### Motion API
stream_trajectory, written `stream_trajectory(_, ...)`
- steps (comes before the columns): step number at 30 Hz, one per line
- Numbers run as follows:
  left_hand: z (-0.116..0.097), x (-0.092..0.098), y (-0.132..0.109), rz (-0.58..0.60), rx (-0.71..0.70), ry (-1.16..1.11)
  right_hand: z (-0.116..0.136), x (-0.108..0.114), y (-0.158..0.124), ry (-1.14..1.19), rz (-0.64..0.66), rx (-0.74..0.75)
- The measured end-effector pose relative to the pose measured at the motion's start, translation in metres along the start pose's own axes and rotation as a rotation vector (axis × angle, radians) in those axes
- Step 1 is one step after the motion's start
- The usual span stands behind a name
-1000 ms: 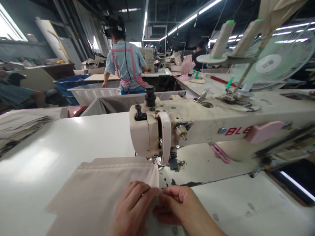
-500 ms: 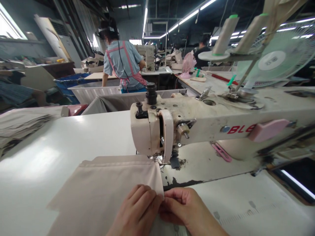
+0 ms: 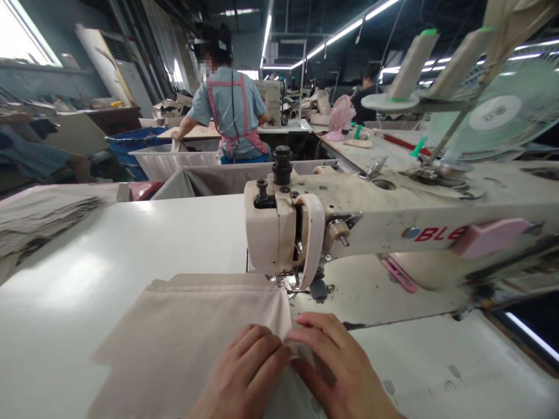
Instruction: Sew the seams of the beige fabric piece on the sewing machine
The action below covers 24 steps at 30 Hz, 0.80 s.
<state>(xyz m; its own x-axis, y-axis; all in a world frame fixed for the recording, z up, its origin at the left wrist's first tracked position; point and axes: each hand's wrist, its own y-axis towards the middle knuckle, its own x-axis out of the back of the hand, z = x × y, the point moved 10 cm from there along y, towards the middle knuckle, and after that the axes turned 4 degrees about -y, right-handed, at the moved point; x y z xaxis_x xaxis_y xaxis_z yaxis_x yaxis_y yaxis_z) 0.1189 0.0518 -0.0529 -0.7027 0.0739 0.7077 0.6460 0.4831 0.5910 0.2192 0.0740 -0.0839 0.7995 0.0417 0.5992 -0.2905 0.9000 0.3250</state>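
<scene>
A beige fabric piece (image 3: 183, 331) lies on the white sewing table, its seamed far edge running under the needle area of a sewing machine (image 3: 279, 233). My left hand (image 3: 248, 366) rests on the fabric near its right edge, fingers bent together and pinching that edge. Just right of it, my right hand (image 3: 340, 361) has its thumb and fingers spread apart, fingertips at the fabric edge. Whether those fingertips press on the cloth is hard to see. The machine's presser foot is partly hidden behind the white curved guard (image 3: 312, 241).
A stack of beige fabric pieces (image 3: 48, 218) sits at the left. Thread cones (image 3: 413, 67) stand above the machine, with a large fan (image 3: 493, 113) behind. Beyond the table, a person in a pink-strapped apron (image 3: 238, 110) reaches into a white bin (image 3: 174, 163).
My right hand has opened from a pinch at the fabric edge, its fingers spreading. My left hand stays nearly in place. The view has shifted slightly, and the person behind has raised an arm.
</scene>
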Motion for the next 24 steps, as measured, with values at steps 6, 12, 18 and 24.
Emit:
stream_trajectory(6, 0.051, 0.003, 0.007, 0.17, 0.285, 0.086, 0.034, -0.018, 0.005, -0.263, 0.111, 0.462)
stream_trajectory(12, 0.084, -0.001, 0.01, 0.307, 0.291, 0.148, 0.038, -0.019, 0.005, -0.343, 0.051, 0.524)
stream_trajectory(18, 0.107, -0.001, 0.013, 0.303, 0.345, 0.187, 0.033, -0.017, 0.016, -0.377, 0.061, 0.505)
stream_trajectory(24, 0.12, 0.003, 0.02, 0.309, 0.372, 0.176, 0.03, -0.022, 0.015, -0.449, 0.044, 0.518)
